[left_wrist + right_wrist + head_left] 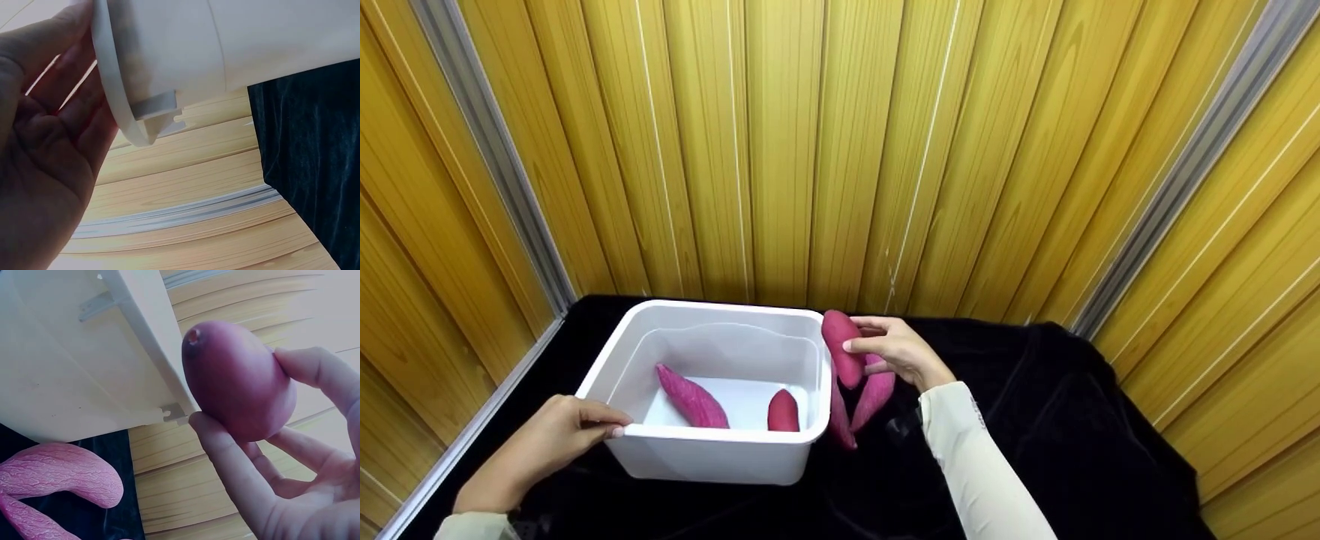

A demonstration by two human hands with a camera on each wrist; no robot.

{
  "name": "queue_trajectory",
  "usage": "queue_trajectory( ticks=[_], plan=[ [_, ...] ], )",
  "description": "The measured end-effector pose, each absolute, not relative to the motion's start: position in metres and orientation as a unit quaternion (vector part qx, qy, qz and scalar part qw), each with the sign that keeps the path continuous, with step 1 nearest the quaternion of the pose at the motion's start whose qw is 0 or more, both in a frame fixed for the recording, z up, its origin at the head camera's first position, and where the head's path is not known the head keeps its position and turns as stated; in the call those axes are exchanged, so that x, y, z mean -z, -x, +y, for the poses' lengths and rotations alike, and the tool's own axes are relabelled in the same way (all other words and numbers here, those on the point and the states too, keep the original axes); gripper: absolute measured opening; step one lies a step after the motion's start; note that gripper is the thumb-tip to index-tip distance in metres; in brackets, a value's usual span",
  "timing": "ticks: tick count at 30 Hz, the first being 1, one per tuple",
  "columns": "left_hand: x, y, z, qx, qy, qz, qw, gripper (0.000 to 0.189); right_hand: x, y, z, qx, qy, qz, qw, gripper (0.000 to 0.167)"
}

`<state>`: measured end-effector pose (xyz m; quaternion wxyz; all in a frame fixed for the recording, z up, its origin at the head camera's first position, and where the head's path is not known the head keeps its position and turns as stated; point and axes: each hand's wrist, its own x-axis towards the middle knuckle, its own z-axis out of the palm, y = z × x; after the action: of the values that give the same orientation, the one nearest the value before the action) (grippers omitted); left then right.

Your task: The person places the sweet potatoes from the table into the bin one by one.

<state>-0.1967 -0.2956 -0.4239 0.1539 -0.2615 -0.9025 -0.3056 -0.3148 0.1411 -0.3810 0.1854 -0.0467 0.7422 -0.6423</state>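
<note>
My right hand (pixel 906 351) holds a smooth reddish sweet potato (pixel 840 345) between thumb and fingers, at the right rim of a white plastic tub (pixel 712 457). In the right wrist view the blunt end of that sweet potato (pixel 236 382) points up and left, close to the tub's wall. My left hand (pixel 551 435) pinches the tub's near left corner, thumb on one side of the rim (pixel 107 67) and fingers on the other. Inside the tub lie a wrinkled purple sweet potato (pixel 692 399) and a smooth red one (pixel 784 412), partly hidden by the near wall.
Two wrinkled pink-purple sweet potatoes (pixel 875 397) lie on the black cloth (pixel 1035 450), right of the tub and below my right hand. Yellow wood-patterned panels (pixel 840 150) rise behind and at both sides, with grey metal strips (pixel 502 142) at the corners.
</note>
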Motion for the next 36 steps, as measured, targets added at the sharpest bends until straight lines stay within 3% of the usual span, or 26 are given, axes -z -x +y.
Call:
queue_trajectory(
  ticks=[36],
  plan=[
    [0.42, 0.197, -0.29, 0.305, 0.249, -0.909, 0.138, 0.007, 0.364, 0.322, 0.089, 0.616, 0.045, 0.759, 0.208, 0.063]
  ],
)
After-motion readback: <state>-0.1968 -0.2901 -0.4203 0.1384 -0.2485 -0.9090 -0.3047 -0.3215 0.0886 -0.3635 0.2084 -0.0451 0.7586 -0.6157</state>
